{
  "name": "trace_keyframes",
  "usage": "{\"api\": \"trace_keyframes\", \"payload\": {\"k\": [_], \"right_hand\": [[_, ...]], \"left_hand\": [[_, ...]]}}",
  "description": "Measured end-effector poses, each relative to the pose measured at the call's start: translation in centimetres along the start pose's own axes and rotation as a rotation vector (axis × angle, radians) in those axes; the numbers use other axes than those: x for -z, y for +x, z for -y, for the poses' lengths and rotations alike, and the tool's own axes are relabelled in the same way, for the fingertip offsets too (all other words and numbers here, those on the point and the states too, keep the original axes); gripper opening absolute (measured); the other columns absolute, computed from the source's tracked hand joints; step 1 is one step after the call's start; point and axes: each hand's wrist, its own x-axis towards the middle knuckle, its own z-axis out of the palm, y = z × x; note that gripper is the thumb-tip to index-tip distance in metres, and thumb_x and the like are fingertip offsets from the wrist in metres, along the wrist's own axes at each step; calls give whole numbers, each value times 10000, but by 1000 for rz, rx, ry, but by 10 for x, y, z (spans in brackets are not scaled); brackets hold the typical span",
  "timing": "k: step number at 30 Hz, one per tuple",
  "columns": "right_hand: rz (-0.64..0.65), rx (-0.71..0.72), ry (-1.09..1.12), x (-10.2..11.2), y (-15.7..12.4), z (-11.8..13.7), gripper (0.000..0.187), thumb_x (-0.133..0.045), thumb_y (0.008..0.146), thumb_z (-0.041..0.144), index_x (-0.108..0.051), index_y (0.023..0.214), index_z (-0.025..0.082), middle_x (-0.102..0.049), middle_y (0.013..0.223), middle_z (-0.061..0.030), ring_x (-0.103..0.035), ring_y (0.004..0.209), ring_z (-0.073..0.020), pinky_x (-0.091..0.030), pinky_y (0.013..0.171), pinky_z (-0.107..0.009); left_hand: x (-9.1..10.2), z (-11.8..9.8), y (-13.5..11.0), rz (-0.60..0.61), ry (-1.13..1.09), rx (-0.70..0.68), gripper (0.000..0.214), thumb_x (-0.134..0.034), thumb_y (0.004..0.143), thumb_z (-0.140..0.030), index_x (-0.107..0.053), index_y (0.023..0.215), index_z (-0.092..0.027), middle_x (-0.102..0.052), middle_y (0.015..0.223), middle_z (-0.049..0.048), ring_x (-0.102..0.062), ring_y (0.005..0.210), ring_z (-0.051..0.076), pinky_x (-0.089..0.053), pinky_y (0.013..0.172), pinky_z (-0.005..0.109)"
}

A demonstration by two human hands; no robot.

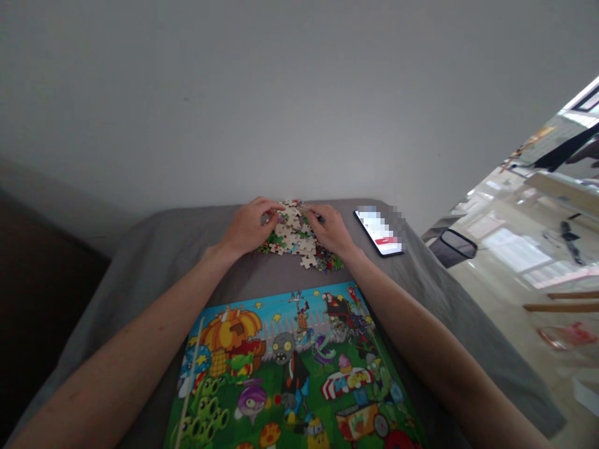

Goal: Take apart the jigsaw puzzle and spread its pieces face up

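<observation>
A heap of small jigsaw pieces (291,240) lies on the grey cloth, many with their pale backs up and others showing coloured print. At the heap's left side is my left hand (253,226), its thumb and forefinger curved and apart over the pieces, with nothing visible between them. My right hand (331,229) reaches in from the other side. Its fingertips are drawn together at the upper right of the heap, and what they hold is too small to make out. Nearer to me, between my forearms, lies a colourful cartoon picture board (299,368).
A phone (380,236) with a lit screen lies right of my right hand. The grey cloth (154,249) drapes over the table's sides. A pale wall (299,100) rises right behind the table. At far right, the floor and furniture look tilted.
</observation>
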Motion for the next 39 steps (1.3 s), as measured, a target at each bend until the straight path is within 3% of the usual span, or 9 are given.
{"api": "trace_keyframes", "payload": {"k": [5,11,15,20,25,28,32,35,39], "right_hand": [[57,46,98,-3,-3,1,280,-621,1002,313,-766,1233,249,-793,1137,-62,-691,1074,-232,-530,974,-371],[76,60,269,-12,-3,-1,397,-722,915,278,-713,1311,246,-782,1172,-71,-730,1021,-221,-571,966,-394],[52,25,350,-15,-1,-5,301,-684,935,328,-751,1208,220,-796,1151,-76,-753,1010,-234,-583,954,-404],[11,-90,380,-11,2,-9,335,-610,981,415,-749,1207,211,-798,1156,-75,-759,1008,-236,-598,903,-380],[18,-99,103,-3,2,-8,323,-510,1032,334,-772,1171,206,-803,1103,-81,-738,1042,-256,-548,988,-422],[34,-71,-112,-7,-2,-5,369,-532,1030,339,-718,1304,176,-723,1322,-136,-626,1288,-307,-438,1139,-497],[193,-93,-209,-19,-9,-2,581,-586,1013,446,-549,1512,151,-528,1560,-198,-485,1453,-356,-383,1189,-551],[263,-21,-166,-24,-11,-3,498,-610,1007,408,-628,1424,136,-615,1475,-190,-553,1398,-327,-405,1186,-505],[181,44,-7,-22,-8,-9,394,-665,963,304,-689,1334,172,-721,1335,-138,-659,1259,-279,-487,1109,-442]], "left_hand": [[-6,-5,-2,65,-64,-15,477,-596,953,-506,-693,1321,-218,-733,1274,84,-702,1074,247,-544,1005,387],[-3,-15,0,10,-141,32,292,-603,959,-373,-777,1131,-214,-805,1038,48,-734,898,207,-564,878,327],[-1,-16,2,19,-188,100,246,-632,935,-349,-785,1057,-201,-807,977,46,-717,832,194,-567,827,312],[0,-14,2,80,-183,52,258,-594,929,-345,-773,1052,-206,-795,994,43,-706,849,192,-564,858,322],[2,-5,0,99,46,-1,351,-510,960,-406,-770,1072,-197,-754,1080,84,-685,1055,255,-515,1029,413],[-3,1,-3,127,147,27,519,-488,980,-546,-700,1292,-189,-662,1350,127,-595,1288,299,-430,1156,463],[-13,8,-10,324,223,52,775,-536,936,-679,-503,1530,-181,-423,1641,160,-403,1506,347,-284,1256,544],[-17,12,-12,348,197,15,695,-521,960,-629,-559,1479,-170,-523,1573,154,-462,1470,327,-316,1243,530],[-12,13,-7,246,112,-24,537,-548,954,-538,-679,1326,-172,-697,1355,129,-646,1248,305,-483,1103,443]]}}
